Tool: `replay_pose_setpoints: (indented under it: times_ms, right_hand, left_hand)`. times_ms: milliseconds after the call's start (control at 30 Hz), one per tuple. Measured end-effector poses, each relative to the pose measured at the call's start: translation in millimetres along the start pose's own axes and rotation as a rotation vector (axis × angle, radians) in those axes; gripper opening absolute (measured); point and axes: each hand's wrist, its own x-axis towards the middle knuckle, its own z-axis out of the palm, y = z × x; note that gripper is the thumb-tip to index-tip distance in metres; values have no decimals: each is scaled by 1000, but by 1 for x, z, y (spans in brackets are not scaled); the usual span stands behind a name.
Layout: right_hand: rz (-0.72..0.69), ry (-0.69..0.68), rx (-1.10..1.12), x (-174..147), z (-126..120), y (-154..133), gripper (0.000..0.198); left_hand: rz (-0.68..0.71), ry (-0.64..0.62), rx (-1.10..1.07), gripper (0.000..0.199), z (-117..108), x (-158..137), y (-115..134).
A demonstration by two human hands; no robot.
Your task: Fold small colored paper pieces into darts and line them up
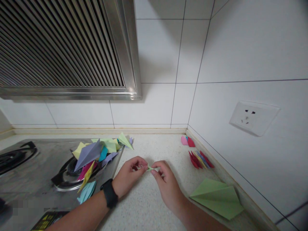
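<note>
Between my two hands is a small piece of light green folded paper [150, 168], mostly hidden by the fingertips. My left hand [131, 175], with a black watch on its wrist, pinches one end. The other end sits between the thumb and forefinger of my right hand [167, 183]. Both hands are just above the speckled countertop [141, 205]. To the right of my right forearm lies a large green paper plane [218, 197]. A pile of folded paper, with a purple paper plane [88, 155] on top, covers the burner left of my left hand.
A gas stove [29, 183] fills the left side, under a metal range hood [72, 45]. Small folded red, yellow and blue papers [201, 159] stand along the right wall, with pink and red ones [187, 141] behind. A wall socket [253, 118] is at right.
</note>
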Motion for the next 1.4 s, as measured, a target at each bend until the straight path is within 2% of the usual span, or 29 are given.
replay_pose_setpoints:
  times_ms: [767,1000,1167,1300,1400]
  right_hand:
    - [9,-19,57,3,-1,1,9]
    - [16,-6,68,3,0,2,9]
    - [14,35,57,3,0,8,6]
    - [40,63,55,4,1,16,6]
    - [54,59,59,5,1,19,8]
  left_hand:
    - [-25,-2,91,14,2,0,1]
    - [6,-3,88,12,3,0,3]
    - [109,7,79,9,2,-3,2]
    - [310,48,242,13,-3,-8,9]
    - [391,18,372,14,-5,-11,14]
